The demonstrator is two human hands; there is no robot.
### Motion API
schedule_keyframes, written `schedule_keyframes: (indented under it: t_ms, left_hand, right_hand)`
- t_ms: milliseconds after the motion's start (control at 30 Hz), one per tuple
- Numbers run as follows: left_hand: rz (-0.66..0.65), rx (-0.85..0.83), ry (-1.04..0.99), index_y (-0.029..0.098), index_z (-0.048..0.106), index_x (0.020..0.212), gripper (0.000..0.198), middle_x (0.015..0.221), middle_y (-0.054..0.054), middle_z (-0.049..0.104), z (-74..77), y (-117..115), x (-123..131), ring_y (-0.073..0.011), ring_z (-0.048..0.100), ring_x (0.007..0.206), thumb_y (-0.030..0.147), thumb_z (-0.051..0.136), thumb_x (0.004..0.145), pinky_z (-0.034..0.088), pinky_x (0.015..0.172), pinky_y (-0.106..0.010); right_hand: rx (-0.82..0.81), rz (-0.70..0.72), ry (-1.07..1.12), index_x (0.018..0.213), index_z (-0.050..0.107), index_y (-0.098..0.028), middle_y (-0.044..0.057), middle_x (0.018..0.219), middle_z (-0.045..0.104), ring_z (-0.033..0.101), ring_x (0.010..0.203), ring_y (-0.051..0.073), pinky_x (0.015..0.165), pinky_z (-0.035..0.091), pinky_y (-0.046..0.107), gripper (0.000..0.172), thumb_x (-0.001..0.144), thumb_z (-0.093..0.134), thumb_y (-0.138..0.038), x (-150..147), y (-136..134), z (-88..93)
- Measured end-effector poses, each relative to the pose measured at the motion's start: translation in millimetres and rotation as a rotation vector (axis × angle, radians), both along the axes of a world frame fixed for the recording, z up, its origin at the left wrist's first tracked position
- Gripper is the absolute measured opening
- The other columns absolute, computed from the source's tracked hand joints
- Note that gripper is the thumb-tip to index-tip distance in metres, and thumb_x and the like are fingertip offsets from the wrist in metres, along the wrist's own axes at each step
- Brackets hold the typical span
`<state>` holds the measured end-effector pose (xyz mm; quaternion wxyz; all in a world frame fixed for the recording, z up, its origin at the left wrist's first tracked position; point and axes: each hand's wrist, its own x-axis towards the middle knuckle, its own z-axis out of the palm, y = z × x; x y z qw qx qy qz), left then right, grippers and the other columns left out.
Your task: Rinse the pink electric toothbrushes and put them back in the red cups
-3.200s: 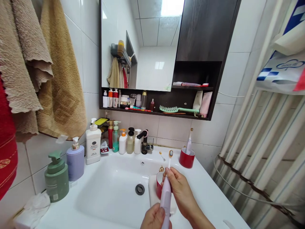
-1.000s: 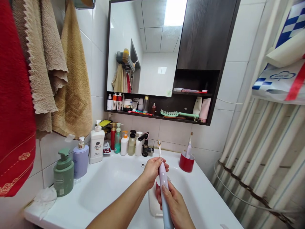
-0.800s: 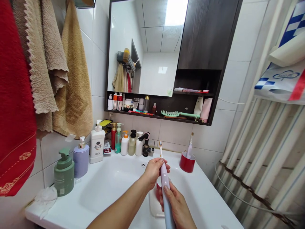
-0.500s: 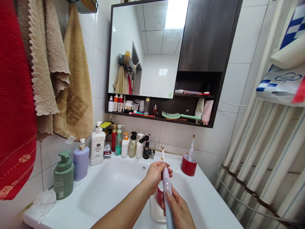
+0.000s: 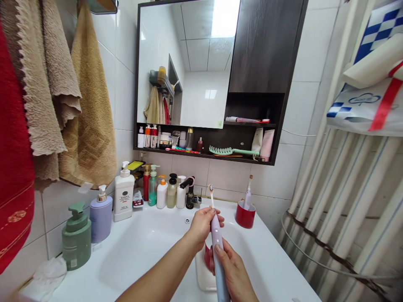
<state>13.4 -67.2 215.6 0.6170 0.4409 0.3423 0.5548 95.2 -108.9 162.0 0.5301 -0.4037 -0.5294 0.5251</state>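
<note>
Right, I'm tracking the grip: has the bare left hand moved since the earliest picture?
Yes. The left hand has moved up the long lilac plastic toothbrush, closer to the shiny black faucet.

towels (image 5: 90, 105) hanging left | mirror (image 5: 201, 100) above shelf (image 5: 192, 154) | hairbrush (image 5: 226, 150), two tubes (image 5: 267, 145) on shelf | pump bottles (image 5: 161, 195) in row, left of black faucet (image 5: 190, 197) | green dispenser (image 5: 76, 241) beside purple dispenser (image 5: 100, 220) | blue-white bag (image 5: 355, 107) at right, above radiator (image 5: 341, 184)

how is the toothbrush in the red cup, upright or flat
Upright, leaning slightly: the toothbrush rises out of the red cup, head uppermost.
</note>
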Motion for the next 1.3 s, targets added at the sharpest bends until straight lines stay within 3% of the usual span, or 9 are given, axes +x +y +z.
schedule_keyframes:
  t_ms: [533, 733, 800, 900, 1000, 1067, 1133, 1200, 1300]
  left_hand:
    - [-0.013, 0.037, 0.016, 0.012, 0.047, 0.071, 0.020, 0.063, -0.004, 0.054, -2.9, 11, 4, -0.0104, 0.051, 0.055, 0.029, 0.041, 0.065, 0.037, 0.057, -0.025]
    - [0.011, 0.067, 0.057, 0.013, 0.046, 0.081, 0.025, 0.077, -0.006, 0.053, -4.4, 20, 4, -0.0119, 0.051, 0.066, 0.031, 0.040, 0.065, 0.037, 0.061, -0.026]
    - [0.090, 0.090, 0.177, 0.014, 0.045, 0.086, 0.026, 0.085, -0.007, 0.051, -14.3, 27, 2, -0.0119, 0.050, 0.071, 0.027, 0.042, 0.063, 0.036, 0.064, -0.025]
    - [0.211, 0.160, 0.554, 0.013, 0.049, 0.083, 0.027, 0.090, -0.007, 0.049, -48.2, 37, 1, -0.0135, 0.046, 0.079, 0.018, 0.047, 0.057, 0.033, 0.073, -0.026]
    - [0.216, 0.211, 0.887, 0.015, 0.051, 0.082, 0.035, 0.102, -0.007, 0.043, -96.1, 42, 4, -0.0176, 0.036, 0.096, 0.014, 0.053, 0.048, 0.024, 0.083, -0.026]
    - [0.202, 0.173, 1.017, 0.016, 0.051, 0.082, 0.038, 0.110, -0.006, 0.036, -124.9, 46, 8, -0.0206, 0.030, 0.101, 0.012, 0.054, 0.044, 0.023, 0.083, -0.027]
    - [0.170, 0.213, 1.052, 0.017, 0.052, 0.073, 0.028, 0.103, -0.004, 0.041, -143.6, 50, 11, -0.0174, 0.038, 0.093, 0.009, 0.051, 0.046, 0.028, 0.077, -0.024]
    - [0.166, 0.264, 1.042, 0.017, 0.052, 0.066, 0.021, 0.095, -0.001, 0.045, -149.1, 57, 14, -0.0141, 0.043, 0.084, 0.007, 0.047, 0.048, 0.030, 0.072, -0.022]
    - [0.163, 0.274, 1.049, 0.018, 0.051, 0.063, 0.018, 0.089, 0.000, 0.047, -135.2, 74, 22, -0.0136, 0.044, 0.080, 0.008, 0.046, 0.050, 0.031, 0.069, -0.021]
  right_hand:
    - [0.023, 0.014, -0.018, 0.083, 0.051, -0.017, -0.001, 0.056, 0.050, 0.044, 0.046, 0.009, 0.044, 0.036, 0.021, 0.034, 0.061, 0.044, -0.042, 5, 9, 1.9]
    - [0.039, -0.037, -0.019, 0.088, 0.048, -0.019, 0.000, 0.063, 0.054, 0.047, 0.051, 0.010, 0.047, 0.038, 0.021, 0.034, 0.062, 0.044, -0.040, 13, 19, 10.8]
    - [0.086, -0.111, 0.007, 0.088, 0.047, -0.021, 0.000, 0.071, 0.055, 0.049, 0.059, 0.011, 0.054, 0.039, 0.022, 0.031, 0.062, 0.045, -0.038, 19, 36, 16.0]
    - [0.193, -0.184, 0.047, 0.091, 0.043, -0.022, 0.002, 0.088, 0.053, 0.049, 0.072, 0.012, 0.066, 0.038, 0.024, 0.032, 0.061, 0.047, -0.034, 28, 74, 12.8]
    - [0.182, -0.226, -0.024, 0.095, 0.037, -0.020, 0.004, 0.095, 0.049, 0.050, 0.073, 0.013, 0.064, 0.040, 0.025, 0.036, 0.063, 0.044, -0.035, 31, 105, -8.8]
    - [0.160, -0.241, -0.066, 0.092, 0.040, -0.017, 0.005, 0.088, 0.053, 0.051, 0.067, 0.014, 0.061, 0.040, 0.026, 0.035, 0.062, 0.044, -0.035, 31, 116, -28.4]
    - [0.151, -0.242, -0.098, 0.085, 0.045, -0.015, 0.005, 0.078, 0.056, 0.051, 0.062, 0.014, 0.059, 0.040, 0.027, 0.031, 0.061, 0.046, -0.035, 31, 120, -46.2]
    - [0.180, -0.249, -0.219, 0.079, 0.049, -0.015, 0.003, 0.070, 0.057, 0.052, 0.060, 0.015, 0.057, 0.040, 0.027, 0.027, 0.063, 0.043, -0.035, 34, 121, -57.9]
    - [0.238, -0.309, -0.453, 0.075, 0.052, -0.015, 0.004, 0.068, 0.058, 0.052, 0.062, 0.016, 0.056, 0.039, 0.026, 0.028, 0.066, 0.036, -0.036, 43, 132, -59.3]
